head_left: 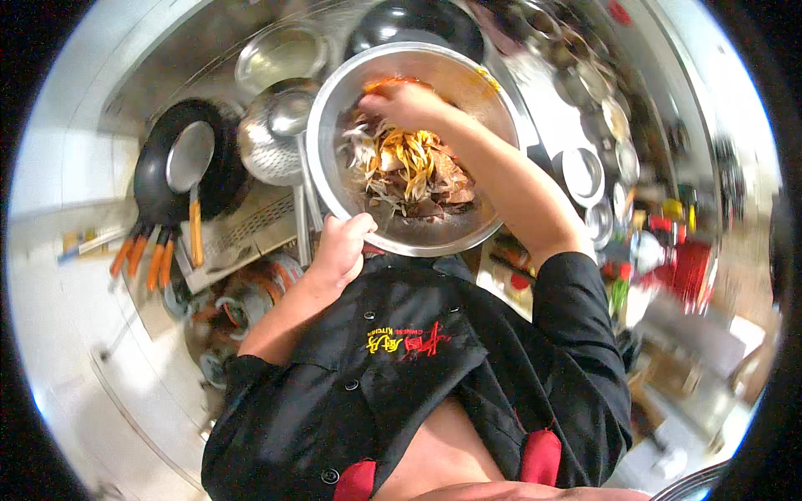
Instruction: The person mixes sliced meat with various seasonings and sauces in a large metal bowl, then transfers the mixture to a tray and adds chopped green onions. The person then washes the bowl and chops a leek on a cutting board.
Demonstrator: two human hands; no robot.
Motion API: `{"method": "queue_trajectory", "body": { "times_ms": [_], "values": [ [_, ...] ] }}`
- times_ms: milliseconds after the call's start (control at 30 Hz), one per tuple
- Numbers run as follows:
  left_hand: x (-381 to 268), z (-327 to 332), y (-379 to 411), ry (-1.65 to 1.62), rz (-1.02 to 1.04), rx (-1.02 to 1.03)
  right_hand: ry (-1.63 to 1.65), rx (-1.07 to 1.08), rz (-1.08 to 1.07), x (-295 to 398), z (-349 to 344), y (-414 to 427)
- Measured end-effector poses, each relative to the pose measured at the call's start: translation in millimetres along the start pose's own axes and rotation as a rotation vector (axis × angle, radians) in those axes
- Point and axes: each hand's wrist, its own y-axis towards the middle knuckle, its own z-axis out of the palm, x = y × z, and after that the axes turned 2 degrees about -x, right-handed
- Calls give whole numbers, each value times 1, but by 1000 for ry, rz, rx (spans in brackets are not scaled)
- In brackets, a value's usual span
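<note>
A large stainless-steel mixing bowl [501, 206] is before my chest. My left hand [348, 247] grips its near left rim, with the thumb over the edge. My right hand [401, 103] reaches down inside the far part of the bowl. Its fingers are curled and partly hidden, so I cannot tell whether they hold food. Beside that hand is some orange-red food or sauce [398, 82]. Below it lies a heap of brown meat pieces [452, 181] topped with yellow strips [410, 160] and pale shreds [366, 147]. Yellow bits cling to the far right inner wall.
At left, a black wok [153, 169] carries a wood-handled ladle [191, 156]. A perforated strainer [269, 156] and a round metal bowl [282, 56] stand near the mixing bowl. Another black wok [413, 25] is behind it. Several metal containers [583, 175] line the right, blurred.
</note>
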Motion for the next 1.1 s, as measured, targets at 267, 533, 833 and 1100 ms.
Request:
{"method": "queue_trajectory", "body": {
  "times_ms": [267, 533, 833, 1100],
  "values": [
    [36, 30, -17, 126, -122, 272, -92, -266, 0, -59, -36, -236],
    [134, 161, -49, 473, -235, 631, 677, -603, 941, -181, 104, -437],
    [274, 317, -97, 892, -391, 645, 846, -694, 973, -292, 44, -658],
    [367, 400, -131, 979, -521, 750, 974, -621, 868, -408, 91, -661]
  ]
}}
